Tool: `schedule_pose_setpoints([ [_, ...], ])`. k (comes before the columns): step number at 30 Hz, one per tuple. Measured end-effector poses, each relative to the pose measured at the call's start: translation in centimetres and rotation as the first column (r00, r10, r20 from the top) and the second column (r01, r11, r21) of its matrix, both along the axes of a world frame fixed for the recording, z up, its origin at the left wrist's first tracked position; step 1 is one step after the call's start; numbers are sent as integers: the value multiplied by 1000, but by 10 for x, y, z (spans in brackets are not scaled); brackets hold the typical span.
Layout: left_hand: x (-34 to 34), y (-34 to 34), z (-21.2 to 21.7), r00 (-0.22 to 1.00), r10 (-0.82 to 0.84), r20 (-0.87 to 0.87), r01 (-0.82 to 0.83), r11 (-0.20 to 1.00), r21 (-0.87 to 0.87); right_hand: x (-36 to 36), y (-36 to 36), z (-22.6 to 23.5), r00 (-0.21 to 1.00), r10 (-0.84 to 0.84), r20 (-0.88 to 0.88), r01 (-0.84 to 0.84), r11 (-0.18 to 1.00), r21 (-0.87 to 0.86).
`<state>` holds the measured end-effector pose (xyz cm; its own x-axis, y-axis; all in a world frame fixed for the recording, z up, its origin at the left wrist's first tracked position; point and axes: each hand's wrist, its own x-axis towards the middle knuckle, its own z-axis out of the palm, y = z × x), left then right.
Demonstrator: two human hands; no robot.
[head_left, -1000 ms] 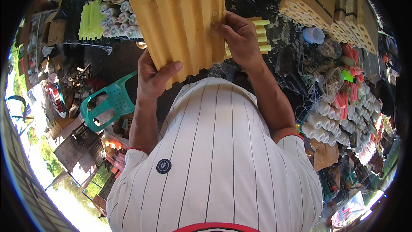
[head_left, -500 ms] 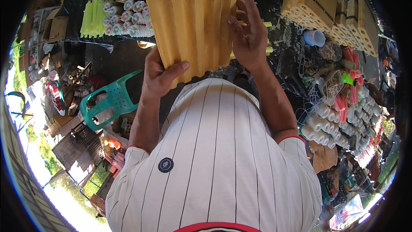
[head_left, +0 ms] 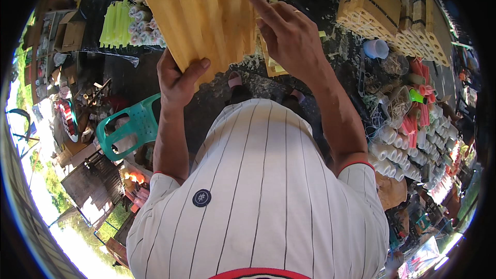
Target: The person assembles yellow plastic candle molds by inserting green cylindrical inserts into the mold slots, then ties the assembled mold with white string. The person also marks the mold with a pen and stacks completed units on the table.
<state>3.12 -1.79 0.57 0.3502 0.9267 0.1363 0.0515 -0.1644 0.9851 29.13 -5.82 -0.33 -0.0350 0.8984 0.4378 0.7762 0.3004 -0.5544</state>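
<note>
A yellow mould half (head_left: 212, 15) with long parallel grooves is held up in front of me, its grooved face toward me. My left hand (head_left: 178, 77) grips its lower left edge, thumb across the front and fingers behind. My right hand (head_left: 292, 33) is at its right side with the index finger stretched out, the tip at the grooved face near the right edge. The other fingers are loosely bent, and that hand holds nothing. Below it, another yellow mould piece (head_left: 271, 67) shows partly, low by my feet.
Lime-yellow candles (head_left: 115, 25) and wrapped bundles (head_left: 142, 27) lie at the far left. A green plastic chair (head_left: 132, 129) stands left. Strapped yellow mould blocks (head_left: 372, 5), a pale blue bucket (head_left: 375, 47) and rows of white wrapped candles (head_left: 398, 150) are at the right.
The mould half has moved left and tilted, with my left hand still on it. My right hand has turned and now stretches its index finger over the mould's right edge.
</note>
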Motion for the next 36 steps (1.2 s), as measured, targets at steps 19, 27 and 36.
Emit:
schedule_pose_setpoints([
  [19, 4, -23, 19, 999, -19, -42, 16, 997, -70, -33, 0, -21, 407, -49, -912, -62, 995, -81],
  [27, 8, -33, 23, 992, -29, -125, 32, 999, 20, -38, -3, -9, 327, -101, -940, 15, 995, -102],
  [36, 11, -33, 23, 990, -40, -132, 54, 993, 108, -21, 1, -8, 549, 103, -829, 197, 949, 248],
])
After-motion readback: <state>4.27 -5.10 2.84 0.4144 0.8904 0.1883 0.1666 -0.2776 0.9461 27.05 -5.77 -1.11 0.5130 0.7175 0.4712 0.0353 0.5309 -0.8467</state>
